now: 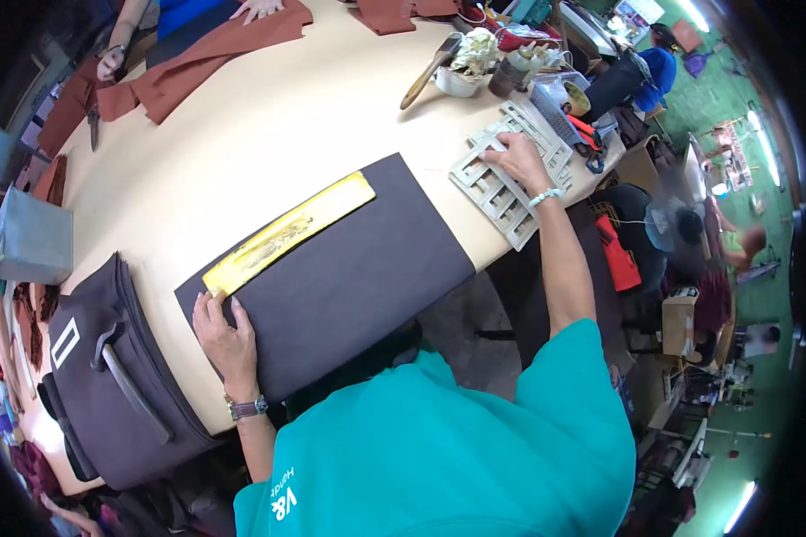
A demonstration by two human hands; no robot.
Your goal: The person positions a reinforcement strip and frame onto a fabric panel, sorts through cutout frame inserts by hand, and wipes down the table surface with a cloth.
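- Nearest us, the left hand (pixel 224 333) lies with fingers loosely bent and thumb apart, fingertips on the near end of the yellow strip (pixel 291 231); we see nothing enclosed in its palm.
- Under that hand and strip we find the dark sheet (pixel 358 286), flat on the table (pixel 313 116). The strip lies along its far edge, its long axis running from the left fingertips away and rightward.
- The left hand is nearer the strip; the right hand (pixel 519 163) is well apart, beyond the strip's far end, fingers bent over the pale slotted pieces (pixel 491 190). We cannot tell how firmly they grip.
- Farther off, we see a brush (pixel 430 72) beside a bowl (pixel 458 85), and a co-worker's hand (pixel 260 9) at brown pieces (pixel 215 72).
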